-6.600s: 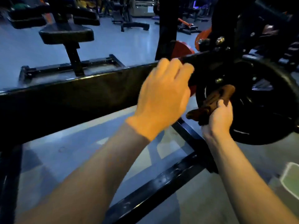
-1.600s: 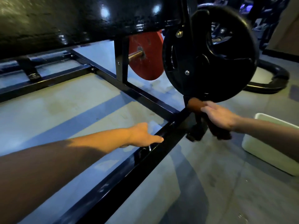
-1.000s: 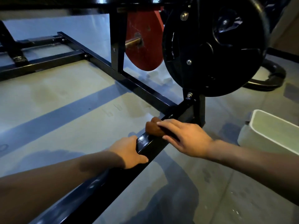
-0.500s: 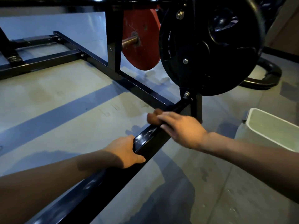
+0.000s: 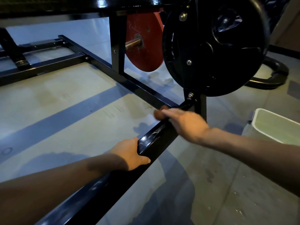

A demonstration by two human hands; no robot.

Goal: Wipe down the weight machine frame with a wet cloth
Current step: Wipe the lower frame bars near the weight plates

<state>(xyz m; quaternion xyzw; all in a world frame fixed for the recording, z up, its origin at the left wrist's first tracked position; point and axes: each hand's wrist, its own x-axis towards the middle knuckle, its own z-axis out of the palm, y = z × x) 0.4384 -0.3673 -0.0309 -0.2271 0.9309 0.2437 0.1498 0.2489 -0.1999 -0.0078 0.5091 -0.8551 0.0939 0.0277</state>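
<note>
Black steel tubing makes up the low frame (image 5: 151, 140) of the weight machine, and its near bar runs on a slant from the bottom left up toward the upright post (image 5: 195, 103) under a big black weight plate (image 5: 214, 46). On top of this bar, close to where it meets the post, lies a brown cloth (image 5: 158, 113), pressed down by the right hand (image 5: 183, 123); the fingers reach forward over the cloth and bend down across it, so only its far end peeks out past the fingertips. The right hand is slightly blurred. Lower on the same bar the left hand (image 5: 131, 154) grips the tube, thumb on the near side face and the fingers gone round the far side out of sight. Between the two hands the bar's top face is glossy with wet streaks. Behind the black plate a red plate (image 5: 144, 46) sits on a silver peg, beside a second upright. Further rails of the frame stretch away to the left over a pale, grey-striped floor (image 5: 65, 111). At the right edge, on the floor near the right forearm, stands a white bucket (image 5: 276, 125), and water drops dot the floor in the lower right corner.
</note>
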